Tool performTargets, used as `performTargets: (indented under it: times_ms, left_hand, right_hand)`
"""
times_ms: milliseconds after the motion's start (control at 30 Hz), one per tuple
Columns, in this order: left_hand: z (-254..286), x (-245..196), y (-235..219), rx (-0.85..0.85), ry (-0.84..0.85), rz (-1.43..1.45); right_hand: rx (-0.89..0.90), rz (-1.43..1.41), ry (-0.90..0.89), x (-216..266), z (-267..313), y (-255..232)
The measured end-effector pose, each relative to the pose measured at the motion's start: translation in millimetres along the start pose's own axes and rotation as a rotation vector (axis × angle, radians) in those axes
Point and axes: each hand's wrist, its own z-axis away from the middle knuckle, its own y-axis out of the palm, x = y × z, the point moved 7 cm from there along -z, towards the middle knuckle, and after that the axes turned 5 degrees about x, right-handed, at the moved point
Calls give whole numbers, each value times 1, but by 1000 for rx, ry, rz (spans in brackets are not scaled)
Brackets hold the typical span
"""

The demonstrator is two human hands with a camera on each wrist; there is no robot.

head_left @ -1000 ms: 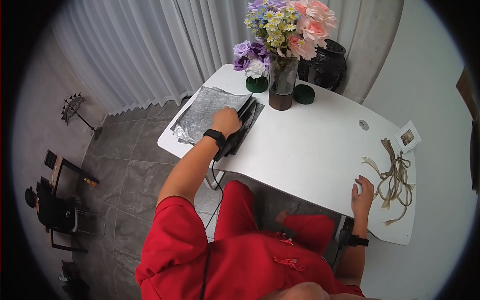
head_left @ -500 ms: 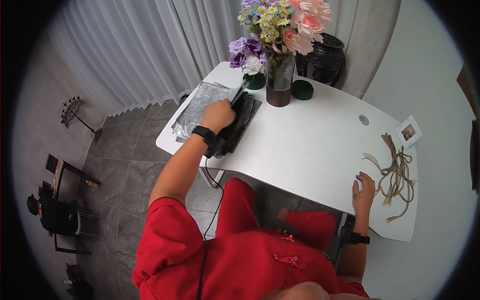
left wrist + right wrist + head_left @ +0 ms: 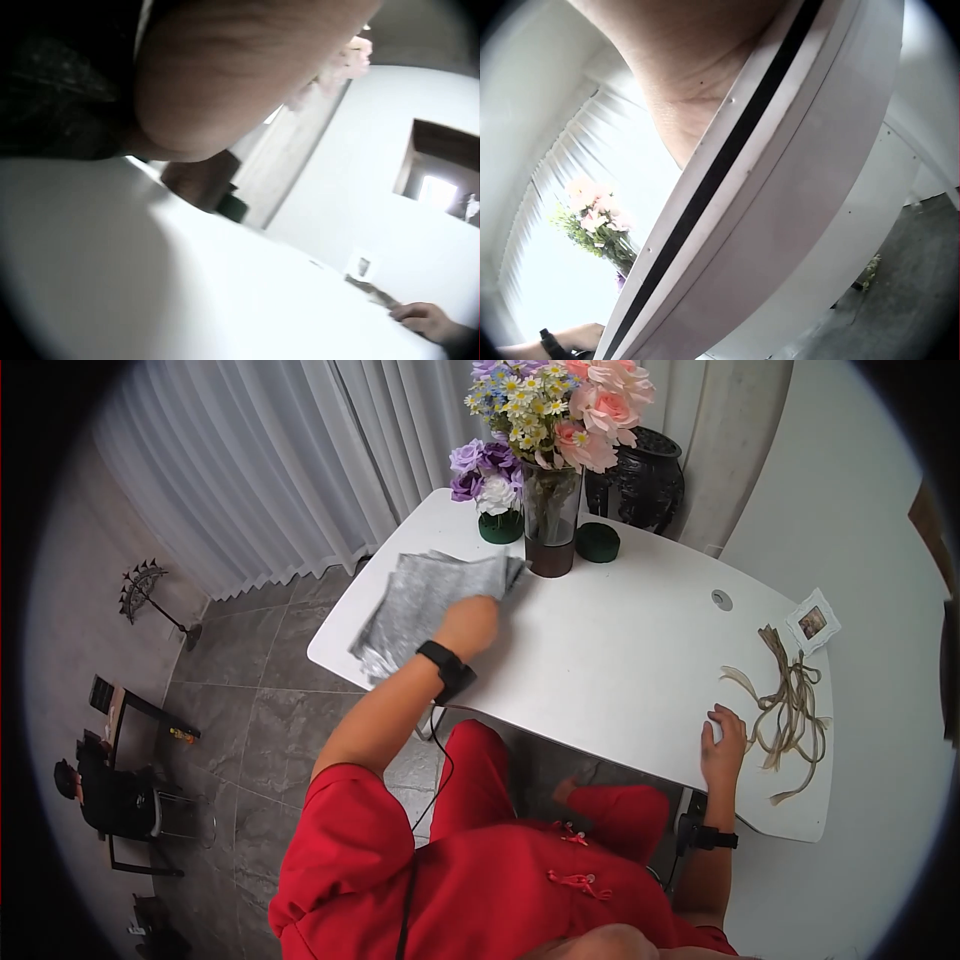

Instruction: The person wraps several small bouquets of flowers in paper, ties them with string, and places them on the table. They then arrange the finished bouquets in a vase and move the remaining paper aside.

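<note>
My left hand grips the right side of a stack of thin grey sheets near the table's left end. In the left wrist view, the dark underside of the sheets shows beside the hand, over the white tabletop; the fingertips are hidden. On the right, my right hand rests at the table's front edge, its fingers loosely bent and holding nothing. Close beside it lies a bundle of tan ribbons.
A glass vase of flowers stands at the back of the white table, between purple and white flowers on a green base and a round green block. A small white picture frame stands beyond the ribbons.
My left hand first moves left with the dark sheets' edge, then back right and slightly down. The grey sheets now cover the dark ones. My right hand stays in place.
</note>
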Motion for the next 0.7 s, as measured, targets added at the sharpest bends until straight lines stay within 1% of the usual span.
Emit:
performTargets:
  times_ms: [33,67,100,133,200,233,300,367,400,433,467,500,533,567,600,667,700]
  left_hand:
    - [11,-33,-13,66,45,36]
    - [14,-49,-1,104,72,139]
    - [26,-81,-18,201,113,284]
    - [35,-96,-15,21,221,389]
    - [42,-109,-20,156,150,626]
    - [40,-106,-22,158,160,630]
    - [35,-73,-37,32,65,593]
    - [24,-33,-40,-153,71,323]
    - [16,-11,-33,-151,17,274]
    - [4,15,-14,-78,-24,250]
    - [1,15,-15,-81,-24,251]
    - [0,23,1,116,-229,583]
    - [5,23,19,320,-435,912]
    - [6,14,17,379,-409,863]
    - [6,7,20,384,-403,865]
    - [4,-14,19,374,-227,692]
    - [13,-32,4,485,-244,680]
  right_hand:
    - [1,-3,-5,0,1,1]
    - [6,-3,0,1,2,1]
    - [1,-4,-1,3,1,0]
    - [-7,-4,-1,5,1,-2]
    - [-5,9,1,5,2,-2]
    - [-2,16,-3,6,2,-2]
    - [0,25,1,5,2,-3]
    - [6,28,5,5,5,4]
    - [-21,30,14,4,6,9]
    - [-45,33,21,7,7,12]
    - [49,-12,-19,36,5,26]
    - [39,8,-35,53,5,33]
    - [30,28,-49,67,6,38]
    - [27,31,-44,78,5,44]
    - [36,17,-41,87,4,49]
    - [45,9,-37,94,6,53]
    - [92,-30,-10,95,6,57]
